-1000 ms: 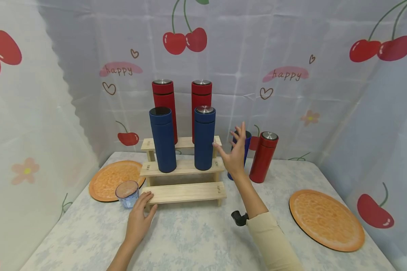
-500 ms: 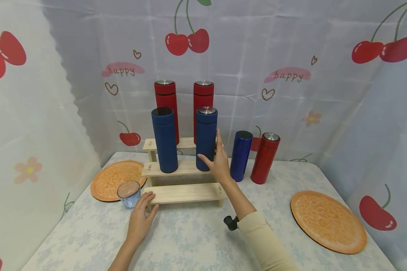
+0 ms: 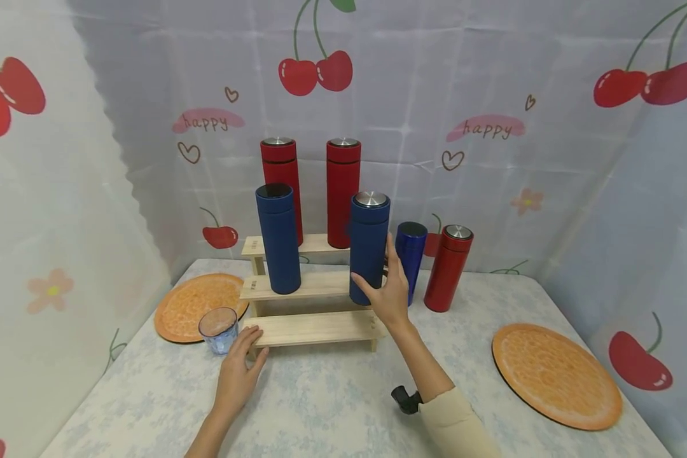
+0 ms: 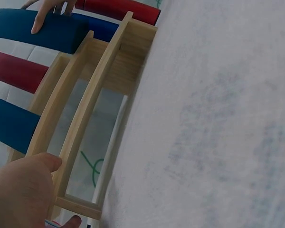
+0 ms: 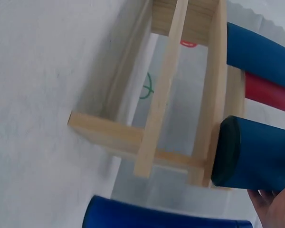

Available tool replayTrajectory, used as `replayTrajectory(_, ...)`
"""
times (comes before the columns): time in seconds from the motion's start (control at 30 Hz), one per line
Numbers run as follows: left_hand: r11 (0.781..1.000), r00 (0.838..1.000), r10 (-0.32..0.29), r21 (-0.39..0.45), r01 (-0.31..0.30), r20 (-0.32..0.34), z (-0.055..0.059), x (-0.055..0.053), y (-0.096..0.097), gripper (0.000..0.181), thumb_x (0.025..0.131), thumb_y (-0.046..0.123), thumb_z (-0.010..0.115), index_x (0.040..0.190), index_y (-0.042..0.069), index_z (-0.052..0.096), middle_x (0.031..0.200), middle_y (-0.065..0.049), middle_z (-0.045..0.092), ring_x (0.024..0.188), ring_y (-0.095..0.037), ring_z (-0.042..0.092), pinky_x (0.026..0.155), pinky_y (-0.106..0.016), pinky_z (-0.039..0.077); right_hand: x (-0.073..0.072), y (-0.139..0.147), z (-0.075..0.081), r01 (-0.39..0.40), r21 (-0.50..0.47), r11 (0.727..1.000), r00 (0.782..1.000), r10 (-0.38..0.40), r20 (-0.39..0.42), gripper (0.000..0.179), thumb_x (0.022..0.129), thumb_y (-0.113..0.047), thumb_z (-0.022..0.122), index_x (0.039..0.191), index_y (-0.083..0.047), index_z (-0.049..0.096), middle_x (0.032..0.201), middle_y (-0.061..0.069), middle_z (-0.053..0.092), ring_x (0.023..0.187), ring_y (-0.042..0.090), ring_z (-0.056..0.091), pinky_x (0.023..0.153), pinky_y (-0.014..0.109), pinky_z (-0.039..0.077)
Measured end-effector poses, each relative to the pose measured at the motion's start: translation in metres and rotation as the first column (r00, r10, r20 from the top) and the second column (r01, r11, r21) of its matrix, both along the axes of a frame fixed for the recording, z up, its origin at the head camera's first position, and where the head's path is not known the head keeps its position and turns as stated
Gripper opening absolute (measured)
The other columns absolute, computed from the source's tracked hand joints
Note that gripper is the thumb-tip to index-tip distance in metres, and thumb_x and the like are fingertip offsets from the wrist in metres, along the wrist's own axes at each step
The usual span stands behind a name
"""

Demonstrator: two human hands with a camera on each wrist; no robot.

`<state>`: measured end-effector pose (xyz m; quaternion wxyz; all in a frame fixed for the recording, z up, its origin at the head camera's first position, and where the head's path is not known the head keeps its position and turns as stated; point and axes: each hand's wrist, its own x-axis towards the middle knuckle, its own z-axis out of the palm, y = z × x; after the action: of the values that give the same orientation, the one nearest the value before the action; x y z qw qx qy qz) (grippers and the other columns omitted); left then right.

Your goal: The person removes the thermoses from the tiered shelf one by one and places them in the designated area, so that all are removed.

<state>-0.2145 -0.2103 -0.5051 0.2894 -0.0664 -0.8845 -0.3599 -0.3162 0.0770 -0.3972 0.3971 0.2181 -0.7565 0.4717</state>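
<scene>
My right hand (image 3: 392, 296) grips a matte blue thermos flask (image 3: 369, 248) with a silver lid, its thumb across the front. The flask stands upright at the right end of the middle step of a three-step wooden stand (image 3: 315, 327); in the head view its base overlaps that step's front edge. My left hand (image 3: 237, 372) holds the left end of the lowest step, fingers on top and thumb at the front. Another blue flask (image 3: 280, 245) with a black lid stands on the middle step. Two red flasks (image 3: 341, 181) stand behind on the top step.
Right of the stand, a glossy blue flask (image 3: 410, 254) and a red flask (image 3: 448, 270) stand on the table. A clear bluish glass (image 3: 219, 331) is beside my left hand. Round orange mats lie left (image 3: 174, 305) and right (image 3: 555, 375). A printed curtain hangs behind.
My right hand has come from the right to the silver-lidded blue flask, taken hold of it and shifted it right and forward. The left hand has stayed on the lowest step.
</scene>
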Motion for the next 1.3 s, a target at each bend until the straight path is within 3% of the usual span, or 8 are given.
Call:
replayTrajectory(0.33,1.0,1.0,-0.006,0.004,0.006,0.031,0.001,0.001,-0.001,0.042,0.085,0.014,0.067,0.125,0.004,0.055,0.135,-0.014,0.046,0.128,-0.035,0.036,0.093,-0.051,0.041,0.018,0.063,0.013,0.173,-0.042,0.984,0.98,-0.176,-0.095,0.098,0.067,-0.013,0.084,0.146,-0.017,0.027,0.12,0.019,0.05,0.102,0.03,0.053,0.078,0.045,0.049)
replayTrajectory(0.53,1.0,1.0,-0.019,0.015,0.019,0.006,0.0,0.0,-0.002,0.042,0.085,0.013,0.068,0.125,0.004,0.055,0.134,-0.014,0.046,0.127,-0.034,0.037,0.093,-0.05,0.042,0.024,0.099,0.031,0.267,-0.158,0.951,0.941,-0.293,-0.172,0.096,0.064,-0.001,0.083,0.143,-0.004,0.03,0.121,0.024,0.05,0.102,0.036,0.053,0.078,0.051,0.047)
replayTrajectory(0.67,1.0,1.0,-0.016,0.018,0.016,0.002,0.0,-0.002,-0.002,0.042,0.085,0.012,0.068,0.124,0.003,0.056,0.134,-0.016,0.047,0.127,-0.034,0.038,0.092,-0.051,0.042,0.017,0.127,0.037,0.329,-0.221,0.918,0.917,-0.367,-0.157,0.09,0.07,-0.005,0.08,0.143,-0.002,0.029,0.128,0.014,0.05,0.106,0.032,0.053,0.082,0.051,0.048)
replayTrajectory(0.77,1.0,1.0,-0.016,0.014,0.016,0.0,0.0,-0.002,-0.002,0.042,0.084,0.012,0.069,0.123,0.002,0.056,0.133,-0.017,0.047,0.126,-0.035,0.038,0.093,-0.053,0.04,0.0,0.153,0.029,0.38,-0.235,0.894,0.898,-0.418,-0.138,0.09,0.073,-0.015,0.08,0.145,-0.007,0.027,0.136,-0.002,0.045,0.112,0.021,0.051,0.088,0.042,0.047)
replayTrajectory(0.9,1.0,1.0,-0.014,0.014,0.014,0.004,-0.001,-0.002,-0.002,0.042,0.084,0.012,0.068,0.123,0.002,0.056,0.134,-0.016,0.046,0.127,-0.034,0.037,0.094,-0.053,0.039,-0.018,0.176,0.018,0.427,-0.239,0.872,0.879,-0.462,-0.115,0.089,0.075,-0.016,0.078,0.145,-0.005,0.026,0.144,-0.005,0.035,0.126,0.015,0.04,0.1,0.033,0.038)
replayTrajectory(1.0,1.0,1.0,-0.011,0.012,0.011,0.003,-0.001,-0.002,-0.002,0.042,0.084,0.012,0.068,0.123,0.002,0.056,0.134,-0.016,0.047,0.127,-0.034,0.037,0.094,-0.053,0.04,-0.031,0.188,0.003,0.435,-0.226,0.872,0.88,-0.465,-0.099,0.088,0.076,-0.014,0.077,0.145,-0.005,0.024,0.146,-0.003,0.03,0.131,0.014,0.032,0.106,0.033,0.03)
replayTrajectory(1.13,1.0,1.0,-0.008,0.011,0.008,-0.001,-0.001,-0.002,-0.002,0.042,0.084,0.012,0.068,0.123,0.002,0.056,0.134,-0.016,0.047,0.127,-0.035,0.037,0.093,-0.053,0.04,-0.048,0.2,-0.025,0.448,-0.154,0.881,0.885,-0.461,-0.06,0.089,0.077,-0.013,0.075,0.146,-0.008,0.019,0.147,0.004,0.028,0.132,0.019,0.03,0.107,0.038,0.027)
replayTrajectory(1.3,1.0,1.0,-0.012,0.012,0.012,-0.002,-0.001,-0.002,-0.002,0.042,0.084,0.012,0.069,0.123,0.002,0.056,0.133,-0.017,0.047,0.127,-0.035,0.038,0.092,-0.052,0.041,-0.058,0.207,-0.057,0.457,-0.104,0.883,0.889,-0.456,0.036,0.09,0.077,-0.008,0.074,0.147,-0.015,0.018,0.144,0.013,0.029,0.132,0.026,0.029,0.108,0.042,0.024)
